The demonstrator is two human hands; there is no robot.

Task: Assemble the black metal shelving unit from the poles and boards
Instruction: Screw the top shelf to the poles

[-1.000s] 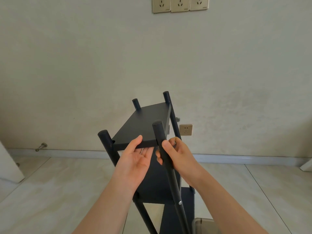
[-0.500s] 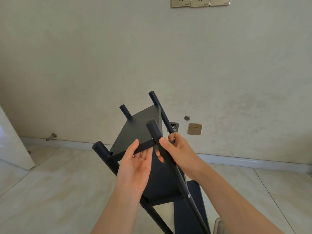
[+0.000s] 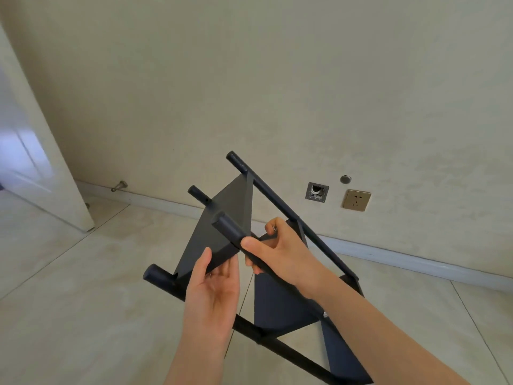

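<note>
- Black metal shelving unit (image 3: pixel 280 304) leans leftward above the tiled floor (image 3: pixel 83 301), just before the baseboard (image 3: pixel 416 265).
- Right hand (image 3: pixel 280 254) curls around the near pole (image 3: pixel 229 229).
- Left hand (image 3: pixel 215 290), fingers straight, supports the top board (image 3: pixel 230 201) at its near edge.
- Floor spreads left toward a white door (image 3: pixel 41 176).

white door (image 3: pixel 41 176) | wall socket (image 3: pixel 356 200) | doorstop, perhaps (image 3: pixel 119 186) | tiled floor (image 3: pixel 83 301)

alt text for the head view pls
Two hands hold a tilted black shelving unit: the right hand grips a pole near its top, and the left hand, fingers straight, supports the edge of the top board. Behind are a tiled floor, beige wall, socket and white door.
</note>
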